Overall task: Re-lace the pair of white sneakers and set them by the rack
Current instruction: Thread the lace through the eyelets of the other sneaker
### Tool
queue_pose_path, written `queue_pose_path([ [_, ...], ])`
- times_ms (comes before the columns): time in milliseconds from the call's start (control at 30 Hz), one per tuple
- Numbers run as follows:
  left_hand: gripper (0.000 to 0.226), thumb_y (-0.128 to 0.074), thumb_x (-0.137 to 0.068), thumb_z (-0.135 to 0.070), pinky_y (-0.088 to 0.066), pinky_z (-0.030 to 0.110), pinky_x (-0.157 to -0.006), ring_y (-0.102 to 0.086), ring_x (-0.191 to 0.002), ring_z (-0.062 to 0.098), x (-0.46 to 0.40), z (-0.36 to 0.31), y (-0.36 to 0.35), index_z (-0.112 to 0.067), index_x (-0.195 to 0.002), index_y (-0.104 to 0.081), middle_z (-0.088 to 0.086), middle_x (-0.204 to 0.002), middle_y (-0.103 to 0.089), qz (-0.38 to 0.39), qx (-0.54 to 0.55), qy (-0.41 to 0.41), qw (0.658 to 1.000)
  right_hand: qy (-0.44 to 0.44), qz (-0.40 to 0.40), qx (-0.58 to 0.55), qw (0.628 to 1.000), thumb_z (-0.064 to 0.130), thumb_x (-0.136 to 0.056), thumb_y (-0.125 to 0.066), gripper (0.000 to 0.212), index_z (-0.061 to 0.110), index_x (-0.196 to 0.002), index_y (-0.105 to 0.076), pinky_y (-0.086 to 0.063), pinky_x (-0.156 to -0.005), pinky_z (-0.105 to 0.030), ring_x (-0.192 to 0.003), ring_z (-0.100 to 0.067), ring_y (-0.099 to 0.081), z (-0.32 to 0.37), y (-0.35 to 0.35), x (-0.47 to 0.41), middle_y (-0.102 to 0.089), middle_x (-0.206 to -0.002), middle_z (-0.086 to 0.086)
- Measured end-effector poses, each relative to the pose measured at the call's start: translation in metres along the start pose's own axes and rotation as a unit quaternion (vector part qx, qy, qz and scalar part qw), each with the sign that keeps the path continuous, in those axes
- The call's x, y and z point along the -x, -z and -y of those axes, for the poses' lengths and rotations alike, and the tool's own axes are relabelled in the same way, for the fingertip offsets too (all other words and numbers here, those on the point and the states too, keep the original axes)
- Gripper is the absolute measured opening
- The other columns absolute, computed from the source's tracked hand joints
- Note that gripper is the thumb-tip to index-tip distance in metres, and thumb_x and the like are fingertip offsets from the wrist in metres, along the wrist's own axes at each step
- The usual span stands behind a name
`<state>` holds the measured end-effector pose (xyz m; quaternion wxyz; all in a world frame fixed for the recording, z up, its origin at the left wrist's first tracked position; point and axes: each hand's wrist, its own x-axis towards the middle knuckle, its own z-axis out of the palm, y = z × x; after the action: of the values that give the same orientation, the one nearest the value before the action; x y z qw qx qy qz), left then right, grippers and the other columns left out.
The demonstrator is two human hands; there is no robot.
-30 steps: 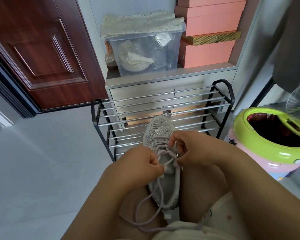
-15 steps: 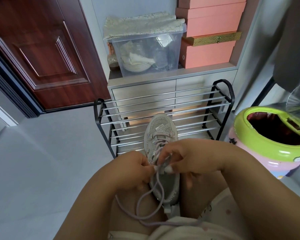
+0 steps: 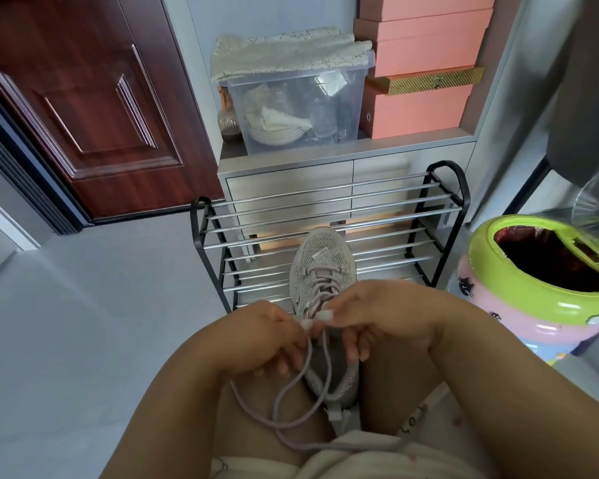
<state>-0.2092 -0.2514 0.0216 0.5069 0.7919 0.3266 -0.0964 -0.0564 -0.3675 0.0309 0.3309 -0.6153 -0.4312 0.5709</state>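
One white mesh sneaker (image 3: 320, 267) lies between my knees, toe pointing toward the shoe rack (image 3: 329, 233). Its pale lilac lace (image 3: 293, 402) is threaded through the front eyelets, and the loose ends hang in loops over my left thigh. My left hand (image 3: 267, 335) pinches the lace near the sneaker's tongue. My right hand (image 3: 377, 316) pinches the lace too, fingertip to fingertip with the left. Both hands cover the middle of the sneaker. A second sneaker is not in view.
The black rack with chrome bars stands against a grey drawer cabinet (image 3: 325, 181). A clear storage box (image 3: 291, 105) and pink boxes (image 3: 419, 108) sit on top. A green-and-pink bin (image 3: 540, 288) is at my right, a dark red door (image 3: 83, 108) at the left.
My hands have come together over the sneaker's tongue and dropped slightly toward me. The loose lace loops have shifted over my left thigh.
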Motion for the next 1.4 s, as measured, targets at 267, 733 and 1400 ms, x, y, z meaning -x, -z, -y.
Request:
queue_pose_path([
  [267, 0.043, -0.066, -0.078, -0.057, -0.042, 0.03, -0.059, -0.051, -0.048, 0.017, -0.004, 0.004, -0.012, -0.015, -0.073, -0.071, 0.002, -0.057, -0.062, -0.022, 0.014, -0.009, 1.0, 0.036, -0.028, -0.053, 0.998, 0.041, -0.084, -0.051, 0.051, 0.003, -0.115, -0.064, -0.045, -0.055, -0.018, -0.051, -0.009, -0.054, -0.001, 0.008, 0.003, -0.069, -0.093, -0.006],
  [733, 0.014, -0.053, -0.092, -0.004, -0.033, 0.014, -0.036, -0.044, -0.039, 0.005, 0.009, -0.02, -0.007, 0.005, -0.084, -0.06, 0.002, -0.051, -0.056, -0.015, 0.267, -0.033, 0.963, 0.122, -0.158, 0.008, 0.98, 0.046, -0.087, -0.046, 0.044, 0.013, -0.106, -0.068, -0.049, -0.068, -0.031, -0.07, -0.021, -0.059, 0.009, 0.014, 0.015, -0.072, -0.1, -0.007],
  [1400, 0.006, -0.064, -0.083, -0.003, -0.059, 0.025, -0.06, -0.068, -0.065, 0.02, 0.019, -0.035, 0.017, 0.003, -0.083, -0.065, 0.019, -0.075, -0.071, -0.124, 0.297, -0.113, 0.94, 0.064, -0.139, 0.151, 0.977, 0.014, -0.085, -0.068, 0.005, 0.016, -0.085, -0.064, -0.048, -0.05, -0.024, -0.052, -0.013, -0.055, -0.005, 0.006, -0.008, -0.059, -0.062, -0.003],
])
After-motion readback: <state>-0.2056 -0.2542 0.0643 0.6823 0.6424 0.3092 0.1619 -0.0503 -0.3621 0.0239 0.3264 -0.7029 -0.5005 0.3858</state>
